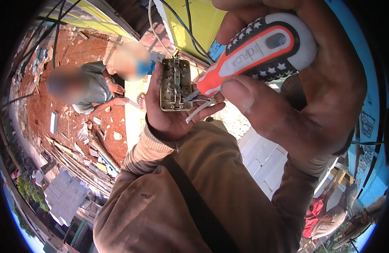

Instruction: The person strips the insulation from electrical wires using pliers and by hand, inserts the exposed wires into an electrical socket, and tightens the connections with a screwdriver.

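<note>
In my left hand (pixel 160 122) rests an opened electrical socket box (pixel 175 84), its metal contacts and terminals facing me. The palm is under it and the thumb lies along its left edge. Pale wires (pixel 198 110) stick out by the box's lower right corner, near my left fingers. Close to the camera, my right hand (pixel 325 114) is closed around a screwdriver (pixel 262 50) with a red, white and black handle patterned with stars. Its shaft points down-left at the lower right of the box; whether the tip touches a screw cannot be made out.
Two people are ahead on the left, one in a grey-green shirt (pixel 96 86) over red soil. Dark cables (pixel 190 31) hang above the box by a yellow wall (pixel 205 17). Wooden poles (pixel 76 160) and stacked pale blocks (pixel 64 196) lie left; a blue wall (pixel 373 126) stands right.
</note>
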`<move>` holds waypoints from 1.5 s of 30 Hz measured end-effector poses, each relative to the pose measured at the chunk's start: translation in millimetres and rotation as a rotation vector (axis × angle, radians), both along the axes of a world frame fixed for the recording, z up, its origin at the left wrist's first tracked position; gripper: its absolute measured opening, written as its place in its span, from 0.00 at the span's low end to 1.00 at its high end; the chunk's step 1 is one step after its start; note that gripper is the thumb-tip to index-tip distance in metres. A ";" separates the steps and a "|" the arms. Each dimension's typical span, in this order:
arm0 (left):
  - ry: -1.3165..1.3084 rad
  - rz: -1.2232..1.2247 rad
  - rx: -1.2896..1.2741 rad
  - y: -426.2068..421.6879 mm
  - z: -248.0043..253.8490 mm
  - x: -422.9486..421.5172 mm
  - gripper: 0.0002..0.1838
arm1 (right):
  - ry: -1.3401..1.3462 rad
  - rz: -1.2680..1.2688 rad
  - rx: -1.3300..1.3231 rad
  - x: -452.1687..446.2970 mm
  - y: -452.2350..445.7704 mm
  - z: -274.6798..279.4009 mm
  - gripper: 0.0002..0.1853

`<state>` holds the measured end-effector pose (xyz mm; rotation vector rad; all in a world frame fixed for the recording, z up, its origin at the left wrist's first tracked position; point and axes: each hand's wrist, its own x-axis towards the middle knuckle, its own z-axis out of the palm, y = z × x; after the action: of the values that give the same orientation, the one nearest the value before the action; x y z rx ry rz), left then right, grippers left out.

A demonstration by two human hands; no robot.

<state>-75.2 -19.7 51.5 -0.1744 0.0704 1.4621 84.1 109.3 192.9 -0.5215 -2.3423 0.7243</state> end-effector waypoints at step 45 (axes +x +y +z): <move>0.188 0.060 -0.033 0.1 19.0 -9.7 0.40 | 0.309 -0.140 -0.640 1.9 -70.6 -133.7 0.12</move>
<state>-84.9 -19.7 70.4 -0.0660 0.2445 1.5350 86.0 38.6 59.2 -0.7699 -1.7425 1.3852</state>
